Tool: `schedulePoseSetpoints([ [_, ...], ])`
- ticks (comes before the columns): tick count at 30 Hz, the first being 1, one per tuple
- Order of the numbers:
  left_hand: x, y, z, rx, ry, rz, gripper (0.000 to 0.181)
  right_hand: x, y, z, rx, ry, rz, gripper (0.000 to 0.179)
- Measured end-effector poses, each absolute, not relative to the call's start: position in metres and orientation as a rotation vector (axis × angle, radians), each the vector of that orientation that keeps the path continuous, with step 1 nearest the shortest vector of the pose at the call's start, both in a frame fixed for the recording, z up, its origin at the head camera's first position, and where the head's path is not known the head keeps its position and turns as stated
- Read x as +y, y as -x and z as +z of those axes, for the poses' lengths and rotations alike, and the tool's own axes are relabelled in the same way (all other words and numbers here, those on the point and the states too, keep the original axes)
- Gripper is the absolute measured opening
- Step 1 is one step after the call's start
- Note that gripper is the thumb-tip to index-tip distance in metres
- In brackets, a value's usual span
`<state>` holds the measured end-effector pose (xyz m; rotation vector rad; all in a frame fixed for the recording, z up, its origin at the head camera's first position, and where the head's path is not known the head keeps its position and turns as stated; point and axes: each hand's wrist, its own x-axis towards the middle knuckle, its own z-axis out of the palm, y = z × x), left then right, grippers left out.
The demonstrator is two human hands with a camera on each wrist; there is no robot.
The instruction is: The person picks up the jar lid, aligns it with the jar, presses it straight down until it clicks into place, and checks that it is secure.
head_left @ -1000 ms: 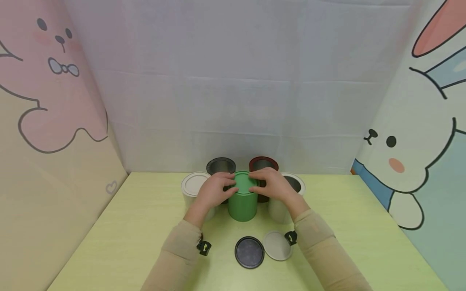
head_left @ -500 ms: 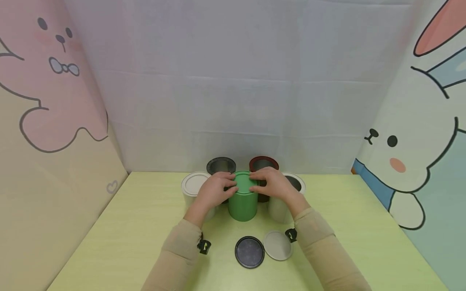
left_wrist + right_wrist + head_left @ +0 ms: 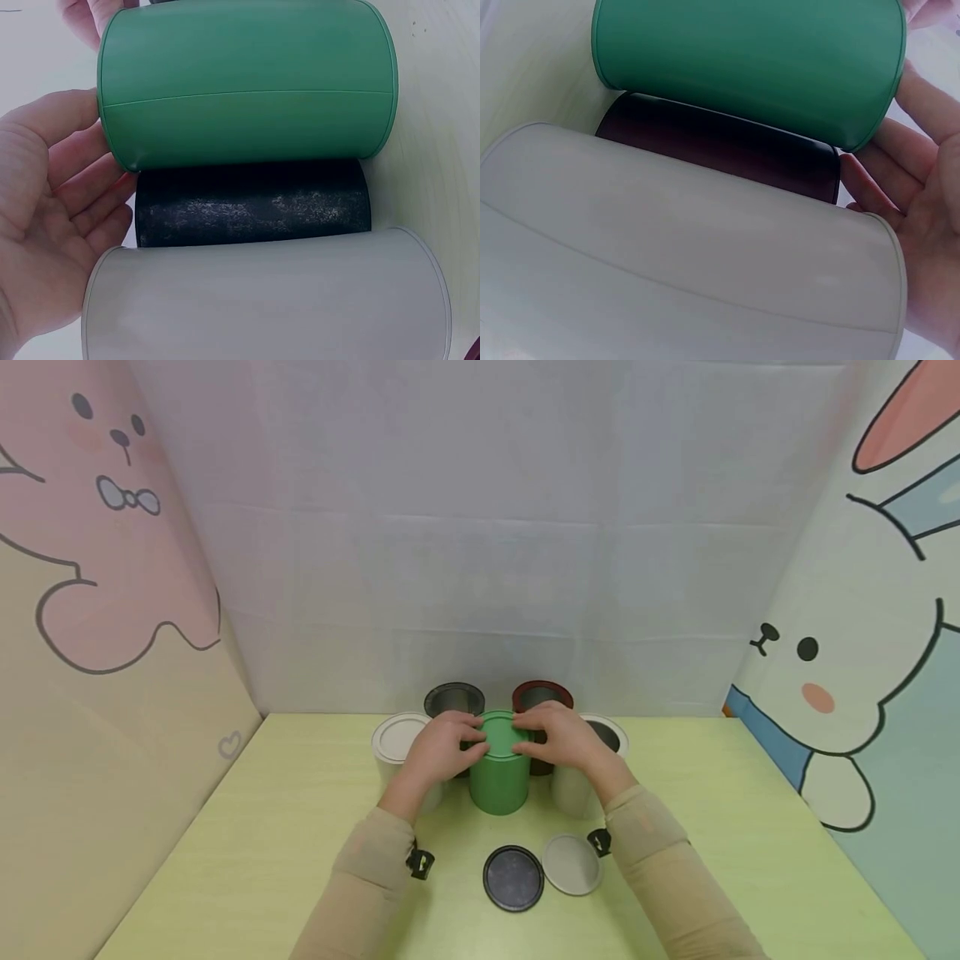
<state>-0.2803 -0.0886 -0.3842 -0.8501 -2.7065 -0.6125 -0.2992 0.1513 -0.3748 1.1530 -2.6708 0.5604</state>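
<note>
In the head view, a green can (image 3: 498,789) stands upright with a green lid (image 3: 500,737) on top. My left hand (image 3: 441,750) touches the lid's left edge with its thumb and fingertips. From the opposite side, my right hand (image 3: 561,739) rests its thumb and fingertips on the lid's right edge. Both hands' fingers look extended or only slightly bent. Beneath the left hand is a white can (image 3: 262,300) with a white lid (image 3: 400,739). Beneath the right hand is another white can (image 3: 697,225), whose top is uncovered.
A black can (image 3: 454,700) and a dark red can (image 3: 543,695) stand behind, both without lids. On the table (image 3: 225,860), a black lid (image 3: 513,878) and a white lid (image 3: 572,864) lie flat between the forearms. A white cloth backdrop (image 3: 480,568) rises behind the cans.
</note>
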Motion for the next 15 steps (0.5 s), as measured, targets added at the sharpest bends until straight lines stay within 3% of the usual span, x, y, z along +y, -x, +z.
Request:
schedulePoseSetpoints([
  [15,-0.0876,0.2791,-0.3845,-2.696,0.849,-0.662,0.025,0.1540,0.2956,-0.3778,-2.655,-1.162,0.535,0.048],
])
